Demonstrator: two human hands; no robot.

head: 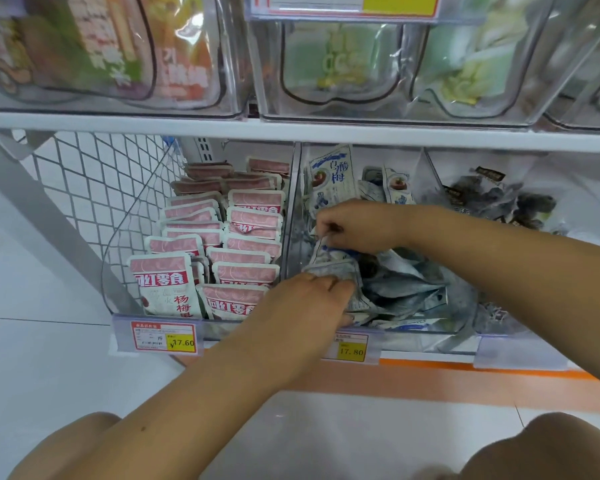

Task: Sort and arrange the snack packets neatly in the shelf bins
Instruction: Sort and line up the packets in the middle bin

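The middle clear bin [430, 329] holds a jumbled heap of blue-and-white snack packets [406, 285], with a few standing upright at its back [333, 178]. My left hand [309, 299] reaches over the bin's front edge, its fingers curled round a stack of these packets [340, 271]. My right hand [354, 223] is above it and pinches the top edge of one blue-and-white packet [321, 247]. The left bin [160, 318] holds pink-and-white packets [232, 237] in neat upright rows.
A right-hand bin holds dark packets [492, 202] in a loose pile. Yellow price tags [163, 336] hang on the shelf front. Clear bins of other snacks [343, 71] fill the shelf above. A white mesh panel [94, 188] closes the shelf's left side. My knees show at the bottom.
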